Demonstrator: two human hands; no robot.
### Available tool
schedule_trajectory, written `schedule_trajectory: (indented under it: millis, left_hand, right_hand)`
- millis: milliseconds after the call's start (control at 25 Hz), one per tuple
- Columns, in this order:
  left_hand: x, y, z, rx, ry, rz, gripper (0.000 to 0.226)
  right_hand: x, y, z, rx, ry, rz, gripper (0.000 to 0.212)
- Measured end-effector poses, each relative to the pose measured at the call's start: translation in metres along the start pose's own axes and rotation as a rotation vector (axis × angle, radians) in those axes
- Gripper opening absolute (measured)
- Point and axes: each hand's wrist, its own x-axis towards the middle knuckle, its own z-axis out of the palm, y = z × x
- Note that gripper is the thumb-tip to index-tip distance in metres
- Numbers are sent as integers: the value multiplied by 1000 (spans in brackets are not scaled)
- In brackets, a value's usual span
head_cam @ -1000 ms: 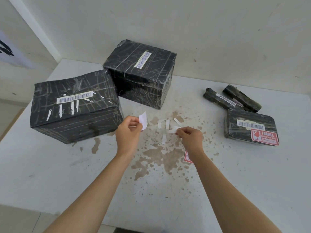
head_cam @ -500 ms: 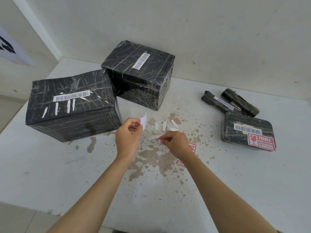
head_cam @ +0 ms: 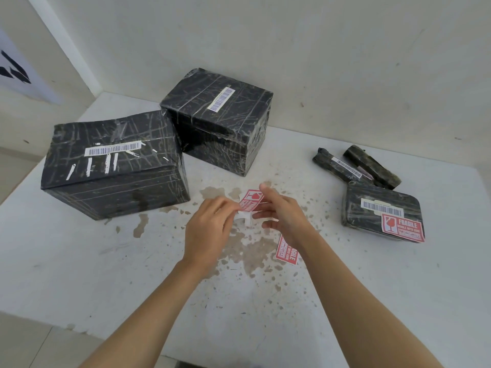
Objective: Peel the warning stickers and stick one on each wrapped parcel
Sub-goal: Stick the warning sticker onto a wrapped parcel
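Left hand point(head_cam: 210, 229): raised over the table, fingers curled narrow — fingertips pinched on the lower edge of the held sticker and on a white backing piece point(head_cam: 245, 217) just below it.
Right hand point(head_cam: 284, 216): fingers point(head_cam: 265, 191) spread fairly wide and extended toward the left hand; the index fingertip touched the held sticker's upper right edge, while the lower fingers reached toward the backing without closing on it.
Held sticker point(head_cam: 249, 201): red and white warning label, tilted, between the 2 hands above the stained patch.
Second sticker point(head_cam: 287, 252): red FRAGILE label lying flat on the table, partly hidden under the right wrist.
Large parcel point(head_cam: 114, 166): black-wrapped box at left, barcode on top — no red label visible.
Rear parcel point(head_cam: 220, 118): black-wrapped box behind, touching the large parcel's corner; barcode only.
Flat parcel point(head_cam: 382, 211): at right, carrying a barcode and 1 red FRAGILE label.
Slim parcels point(head_cam: 356, 167): 2 narrow wrapped bundles just behind the flat parcel.
Table point(head_cam: 79, 261): white, with brown stains at centre.
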Motion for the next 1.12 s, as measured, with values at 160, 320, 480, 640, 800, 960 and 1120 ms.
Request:
schedule_trajectory:
  millis: [160,320,480,640,800,960,1120]
  left_hand:
    - [-3,6,0,27,1,118,19]
    - [-1,7,-1,-57,-8,91,19]
    - [6,10,-16,-335,90,-195,29]
    - [37,-4,-59,-480,149,-322,38]
    - [64,-42,-109,-438,203,-279,9]
    - [74,-93,-144,-469,211,-349,3]
    - [87,-142,-161,-559,183,-419,6]
  right_hand:
    - [-4,-8,-2,26,17,6,17]
    - [-9,-12,0,61,12,-75,4]
    - [-11,-20,9,65,15,-192,8]
    - [-19,-43,44,-135,-171,-340,12]
    - [-16,-76,99,-269,-225,-484,13]
    - [-3,-94,155,-252,-168,-511,16]
    - [15,-104,210,-223,-33,-498,15]
